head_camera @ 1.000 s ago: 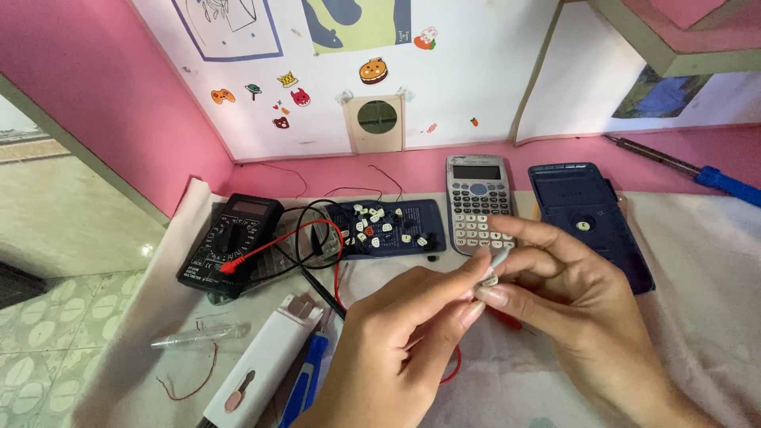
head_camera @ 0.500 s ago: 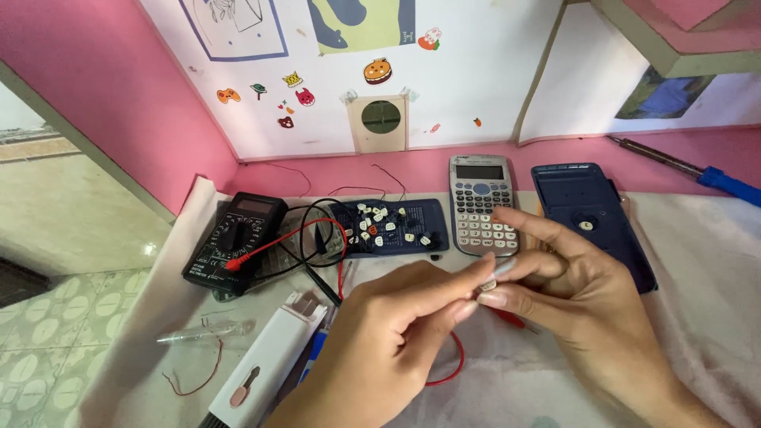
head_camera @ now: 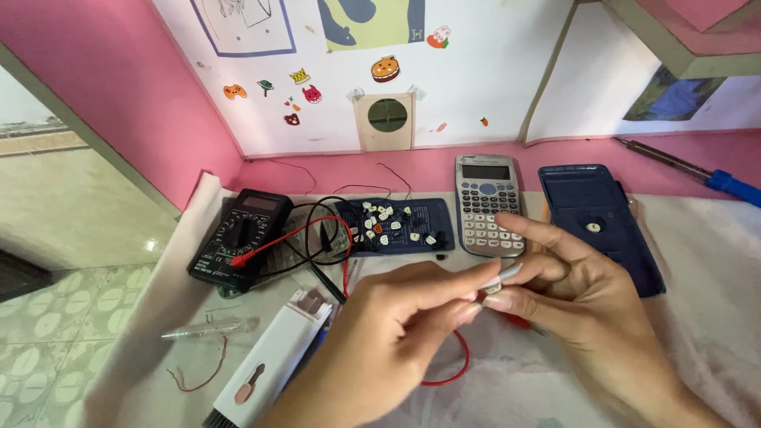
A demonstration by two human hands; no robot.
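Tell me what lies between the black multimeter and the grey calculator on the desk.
In the head view, a dark blue panel strewn with small white key caps lies between the multimeter and the calculator, with the meter's looped leads alongside.

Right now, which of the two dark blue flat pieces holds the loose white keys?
The left dark blue panel, between multimeter and calculator; the right one is nearly bare.

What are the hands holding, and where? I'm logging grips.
A small silvery piece, pinched between fingertips of left hand and right hand; its kind cannot be told.
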